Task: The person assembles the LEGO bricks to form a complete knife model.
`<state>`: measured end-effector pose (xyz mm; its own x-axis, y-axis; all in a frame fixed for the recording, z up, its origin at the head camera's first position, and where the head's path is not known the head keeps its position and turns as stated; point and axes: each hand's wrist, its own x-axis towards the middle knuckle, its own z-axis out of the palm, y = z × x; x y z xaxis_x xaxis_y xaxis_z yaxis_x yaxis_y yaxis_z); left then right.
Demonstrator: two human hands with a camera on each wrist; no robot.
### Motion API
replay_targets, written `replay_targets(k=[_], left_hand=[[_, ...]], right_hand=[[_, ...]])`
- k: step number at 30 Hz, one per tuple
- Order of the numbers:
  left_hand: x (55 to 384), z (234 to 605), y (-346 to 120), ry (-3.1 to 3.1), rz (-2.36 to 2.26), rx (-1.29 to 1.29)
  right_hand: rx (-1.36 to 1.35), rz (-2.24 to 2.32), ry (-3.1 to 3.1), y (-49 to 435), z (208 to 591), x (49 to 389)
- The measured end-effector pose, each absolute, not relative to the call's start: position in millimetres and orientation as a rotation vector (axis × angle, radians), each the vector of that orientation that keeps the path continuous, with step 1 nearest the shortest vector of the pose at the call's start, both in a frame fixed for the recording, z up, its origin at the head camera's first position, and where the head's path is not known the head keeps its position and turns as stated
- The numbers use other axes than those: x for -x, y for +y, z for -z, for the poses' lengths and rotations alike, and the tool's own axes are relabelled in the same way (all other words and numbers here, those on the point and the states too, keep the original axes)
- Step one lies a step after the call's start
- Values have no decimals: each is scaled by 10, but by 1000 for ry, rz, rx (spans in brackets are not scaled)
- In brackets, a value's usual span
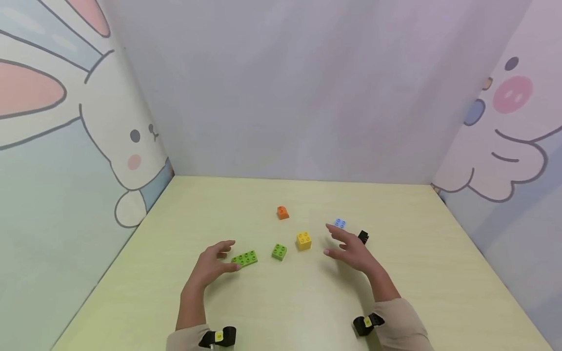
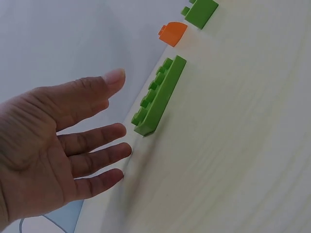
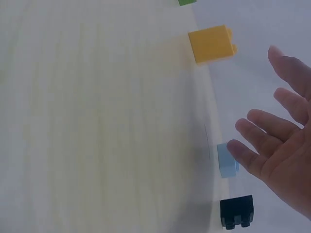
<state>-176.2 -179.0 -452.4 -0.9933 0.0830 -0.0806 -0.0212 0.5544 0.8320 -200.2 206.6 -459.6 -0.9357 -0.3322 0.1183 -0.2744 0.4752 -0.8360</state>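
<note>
My left hand [image 1: 211, 264] hovers beside a long green building brick [image 1: 246, 259], thumb and fingers spread apart with nothing between them. In the left wrist view that long brick [image 2: 158, 97] lies just beyond the fingertips. My right hand [image 1: 352, 251] is held over the table, fingers loosely extended and holding nothing. Nearest to it are a light blue brick [image 1: 340, 223], partly covered by the fingers in the head view, and a black brick [image 1: 363, 237]. A yellow brick [image 1: 303, 241] stands to the left of the right hand, and a small green brick [image 1: 279, 251] sits between the two hands.
Farther back on the pale wooden table [image 1: 281, 312] lies an orange brick [image 1: 282, 212] with a curved side. A plain pale curtain [image 1: 281, 87] closes off the back. Cartoon-printed panels stand along the left and right sides. Both wrists wear black camera straps.
</note>
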Motion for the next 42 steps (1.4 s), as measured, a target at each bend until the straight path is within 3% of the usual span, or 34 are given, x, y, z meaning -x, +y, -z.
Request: replay_targets(k=[18,42], left_hand=[[1831,4628,-1873,2657,-1351,-86],[1899,4648,-1807,2759,-1169,-54]], right_hand=[[554,1478,2420,1703,4668,2339],[533,1357,2490,1561,4754,2541]])
